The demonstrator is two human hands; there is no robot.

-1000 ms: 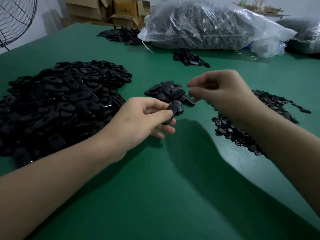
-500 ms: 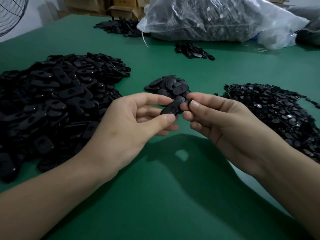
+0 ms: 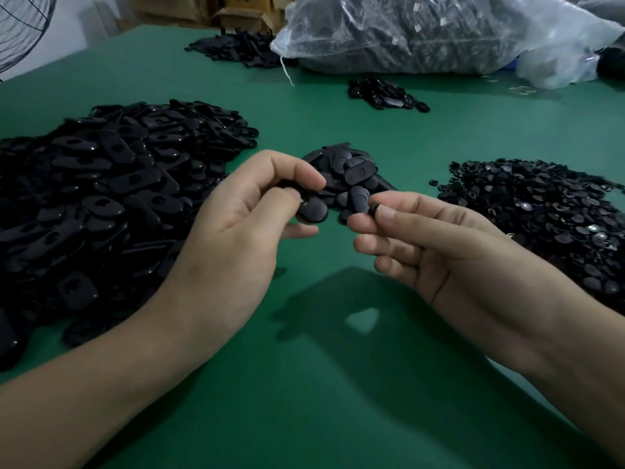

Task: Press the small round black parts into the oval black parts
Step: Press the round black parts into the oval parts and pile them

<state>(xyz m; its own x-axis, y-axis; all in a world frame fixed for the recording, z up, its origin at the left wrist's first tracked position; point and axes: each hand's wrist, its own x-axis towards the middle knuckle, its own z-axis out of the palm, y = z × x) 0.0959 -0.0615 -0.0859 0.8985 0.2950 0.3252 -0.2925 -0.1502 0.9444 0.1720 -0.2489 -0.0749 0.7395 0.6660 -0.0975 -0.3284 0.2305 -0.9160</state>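
Note:
My left hand (image 3: pixel 236 231) pinches an oval black part (image 3: pixel 313 211) between thumb and fingers above the green table (image 3: pixel 304 384). A short gap to its right, my right hand (image 3: pixel 422 238) pinches a small round black part (image 3: pixel 374 209) at the tips of thumb and forefinger. The two parts are apart. Just behind both hands lies a small heap of oval parts (image 3: pixel 351 174). A large heap of oval parts (image 3: pixel 101 198) covers the table on the left. A spread of small round parts (image 3: pixel 548 214) lies on the right.
A big clear plastic bag of black parts (image 3: pixel 439 32) lies at the back, with a small cluster of parts (image 3: pixel 382 94) in front of it and another pile (image 3: pixel 236 49) to its left. Cardboard boxes (image 3: pixel 236 15) and a fan (image 3: pixel 23 28) stand behind the table.
My right hand came back from the round parts to the left hand, met the oval part, and has now drawn slightly apart. The left hand lifted the oval part a little.

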